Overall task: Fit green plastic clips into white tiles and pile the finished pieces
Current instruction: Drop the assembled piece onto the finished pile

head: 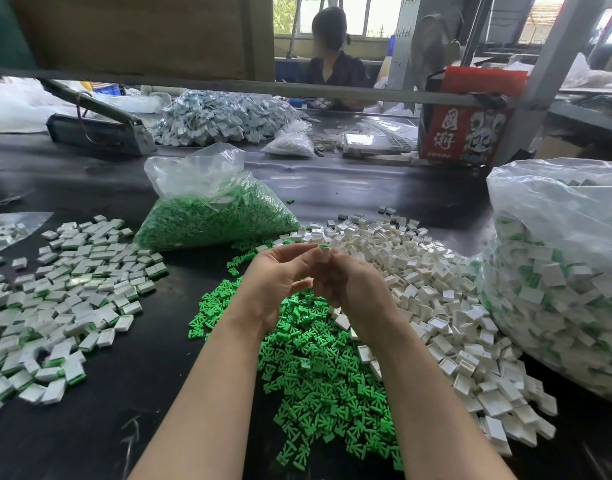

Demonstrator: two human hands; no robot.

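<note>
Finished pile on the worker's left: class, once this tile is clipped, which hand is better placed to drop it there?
Probably the left hand: the finished pile lies on its side, and both hands' fingers pinch the tile already.

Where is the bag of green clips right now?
The clear bag of green clips lies on the dark table, centre-left in the head view, beyond both hands, between the finished pieces and the white tiles.

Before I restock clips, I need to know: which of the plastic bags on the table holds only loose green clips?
The small bag just beyond the hands, left of centre. Its contents are solid green; the large bag at right holds white tiles with green showing.
</note>
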